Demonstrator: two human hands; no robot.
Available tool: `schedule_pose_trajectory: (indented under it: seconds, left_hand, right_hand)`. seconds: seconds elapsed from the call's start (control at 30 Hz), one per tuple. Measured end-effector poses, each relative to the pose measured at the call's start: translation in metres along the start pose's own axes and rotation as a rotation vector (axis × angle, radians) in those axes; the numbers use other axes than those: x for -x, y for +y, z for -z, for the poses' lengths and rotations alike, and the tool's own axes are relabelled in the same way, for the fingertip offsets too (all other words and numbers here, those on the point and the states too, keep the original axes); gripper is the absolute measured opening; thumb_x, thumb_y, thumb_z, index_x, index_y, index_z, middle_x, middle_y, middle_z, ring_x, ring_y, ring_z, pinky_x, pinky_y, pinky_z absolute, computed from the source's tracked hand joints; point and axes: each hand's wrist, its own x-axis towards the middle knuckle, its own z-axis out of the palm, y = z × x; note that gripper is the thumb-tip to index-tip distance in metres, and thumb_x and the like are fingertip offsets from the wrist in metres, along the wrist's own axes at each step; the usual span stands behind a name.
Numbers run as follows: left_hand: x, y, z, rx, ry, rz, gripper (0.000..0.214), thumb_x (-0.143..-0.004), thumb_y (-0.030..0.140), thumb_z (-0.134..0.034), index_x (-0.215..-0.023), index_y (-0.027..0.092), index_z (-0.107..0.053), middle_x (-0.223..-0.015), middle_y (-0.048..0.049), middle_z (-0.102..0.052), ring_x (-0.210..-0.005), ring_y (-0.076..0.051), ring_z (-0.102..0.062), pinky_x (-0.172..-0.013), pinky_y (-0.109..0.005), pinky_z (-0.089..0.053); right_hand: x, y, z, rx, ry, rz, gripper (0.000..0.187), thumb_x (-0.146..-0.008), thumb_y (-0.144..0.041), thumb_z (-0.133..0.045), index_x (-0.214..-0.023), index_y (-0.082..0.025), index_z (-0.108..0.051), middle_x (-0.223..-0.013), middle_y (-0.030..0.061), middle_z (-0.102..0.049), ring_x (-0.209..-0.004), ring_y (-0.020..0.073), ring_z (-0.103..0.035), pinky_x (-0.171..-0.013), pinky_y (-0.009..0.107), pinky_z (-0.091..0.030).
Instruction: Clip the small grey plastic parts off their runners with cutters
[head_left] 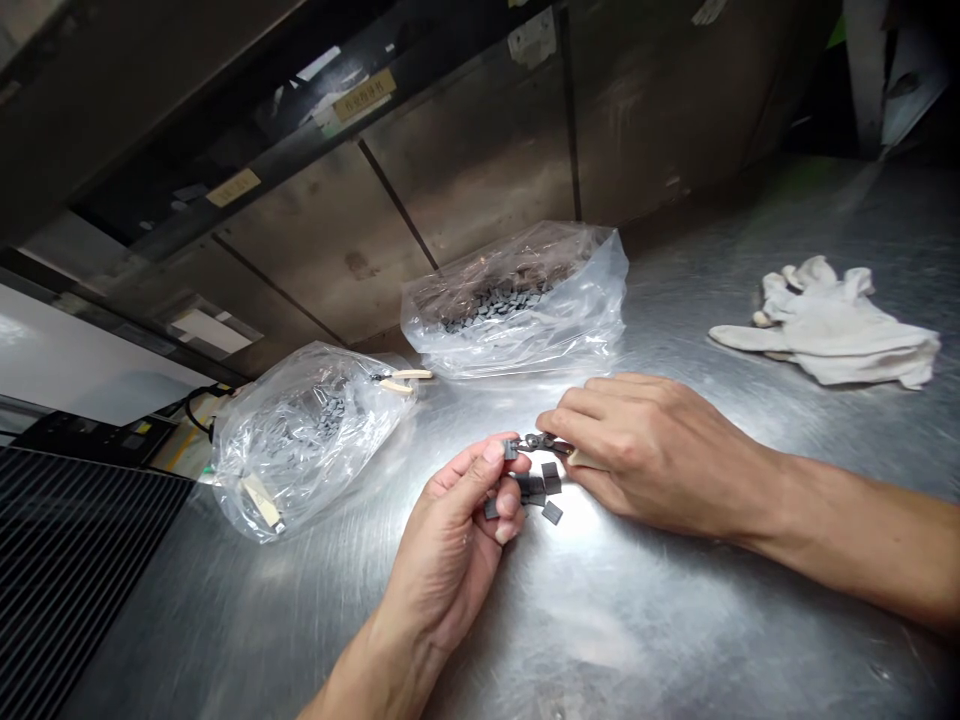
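Observation:
My left hand (450,540) rises from the bottom of the view, its thumb and fingers pinching small dark grey blocks (525,486). My right hand (652,455) comes in from the right, and its fingertips grip a short linked row of the same dark pieces (538,442). A pale strip (583,460) shows under those fingers. Two more blocks (552,512) lie close to my left fingers, though I cannot tell whether they rest on the table. Clear plastic bags of similar pieces lie beyond my hands, one (510,300) at the back and one (307,440) to the left.
A crumpled white cloth glove (825,325) lies on the stainless steel table (675,620) at the right. A dark metal panel wall (480,150) rises behind the table. Black ribbed grating (60,570) lies beyond the table's left edge.

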Motion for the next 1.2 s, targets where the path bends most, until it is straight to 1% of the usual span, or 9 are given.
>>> schedule_pose_trajectory:
  seconds: [0.07,0.2,0.3,0.43,0.67,0.9,1.2]
  left_hand:
    - [-0.0004,-0.0004,0.0006,0.001,0.002,0.003,0.015,-0.085,0.021,-0.078,-0.092,0.007,-0.074,-0.083,-0.0047,-0.063,-0.056,-0.004,-0.042,-0.047,-0.014,-0.039]
    - [-0.0017,-0.0009,0.0013,0.014,0.011,-0.002,0.015,-0.085,0.02,-0.078,-0.093,0.008,-0.075,-0.082,-0.0046,-0.064,-0.056,-0.004,-0.043,-0.047,-0.014,-0.039]
    - [-0.0023,-0.0014,0.0012,0.012,0.021,-0.005,0.014,-0.085,0.019,-0.078,-0.093,0.008,-0.076,-0.083,-0.005,-0.064,-0.056,-0.004,-0.043,-0.047,-0.014,-0.038]
    - [-0.0021,-0.0017,0.0006,0.01,0.03,-0.013,0.014,-0.085,0.02,-0.078,-0.091,0.008,-0.076,-0.083,-0.0051,-0.064,-0.056,-0.004,-0.042,-0.046,-0.014,-0.038]
    - [-0.0028,-0.002,0.0022,0.004,0.048,-0.017,0.013,-0.084,0.018,-0.078,-0.091,0.007,-0.076,-0.082,-0.0057,-0.065,-0.055,-0.004,-0.041,-0.046,-0.014,-0.037]
    - [-0.0019,-0.003,0.0019,0.005,0.051,-0.03,0.014,-0.084,0.019,-0.078,-0.091,0.007,-0.077,-0.083,-0.0059,-0.065,-0.056,-0.004,-0.042,-0.046,-0.014,-0.038]
    - [-0.0022,-0.0027,0.0039,0.01,0.054,-0.031,0.015,-0.083,0.02,-0.079,-0.091,0.008,-0.077,-0.082,-0.0057,-0.066,-0.055,-0.004,-0.042,-0.046,-0.014,-0.038]
  right_hand:
    - [-0.0006,0.0003,0.0005,0.019,0.009,0.008,0.003,-0.086,-0.017,-0.064,-0.087,-0.019,-0.064,-0.081,0.002,-0.062,-0.075,0.0211,-0.055,-0.07,0.034,-0.033]
    - [-0.0011,-0.0005,0.0016,0.103,0.069,0.041,0.01,-0.085,-0.011,-0.06,-0.082,-0.02,-0.061,-0.076,0.0005,-0.06,-0.069,0.0206,-0.053,-0.067,0.035,-0.031]
    - [-0.0007,-0.0012,0.0012,0.135,0.087,0.06,0.013,-0.085,-0.009,-0.059,-0.081,-0.021,-0.06,-0.074,0.0,-0.059,-0.067,0.0204,-0.052,-0.065,0.035,-0.03]
    - [0.0002,-0.0011,-0.0012,0.146,0.083,0.054,0.012,-0.085,-0.009,-0.06,-0.083,-0.021,-0.06,-0.074,-0.0004,-0.059,-0.066,0.0202,-0.052,-0.064,0.035,-0.029]
    - [0.0017,-0.0017,-0.0034,0.125,0.03,0.017,0.011,-0.087,-0.011,-0.059,-0.085,-0.021,-0.061,-0.076,-0.0004,-0.06,-0.068,0.0198,-0.055,-0.064,0.036,-0.029]
    - [0.0014,-0.0043,-0.0048,0.145,0.05,-0.006,0.009,-0.088,-0.013,-0.06,-0.084,-0.021,-0.061,-0.074,-0.0007,-0.058,-0.065,0.0194,-0.055,-0.061,0.036,-0.027]
    - [0.0023,-0.0051,-0.0067,0.124,0.058,-0.03,0.004,-0.088,-0.016,-0.063,-0.087,-0.02,-0.064,-0.074,-0.0008,-0.058,-0.067,0.0193,-0.054,-0.062,0.035,-0.027]
